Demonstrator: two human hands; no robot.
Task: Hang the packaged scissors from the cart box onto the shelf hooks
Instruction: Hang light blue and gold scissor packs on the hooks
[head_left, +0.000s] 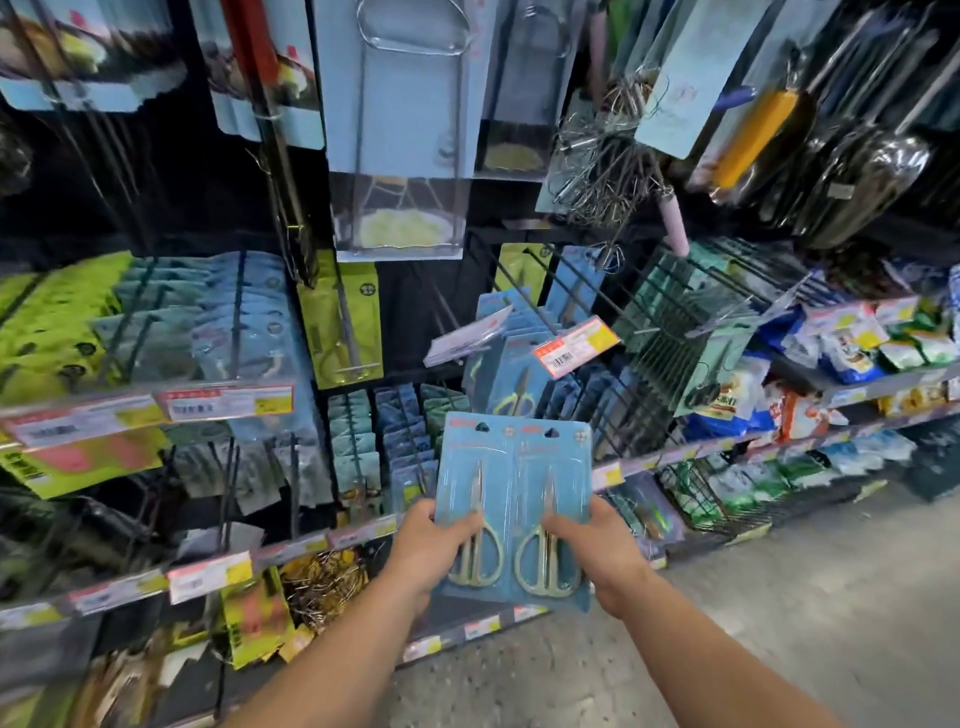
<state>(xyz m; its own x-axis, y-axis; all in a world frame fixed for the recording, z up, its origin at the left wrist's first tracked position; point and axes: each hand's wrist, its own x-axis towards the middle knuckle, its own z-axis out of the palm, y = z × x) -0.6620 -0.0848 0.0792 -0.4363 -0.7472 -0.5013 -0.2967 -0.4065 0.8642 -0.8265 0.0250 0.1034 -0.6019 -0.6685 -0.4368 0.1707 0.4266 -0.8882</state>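
2 scissors packs (511, 467) upright, blade tips pointing up.

Dim, motion-blurred view, wide-angle bending at edges, glare on packaging.

We see two sky-blue scissor packs (511, 467) with pale gold handles, lime-green packets (52, 322), red-and-yellow price tags (576, 347) and a speckled grey floor (779, 597).

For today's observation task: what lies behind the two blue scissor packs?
Behind the two blue scissor packs: hanging blue scissor cards and a shelf edge with price labels. The packs cover the lower hooks.
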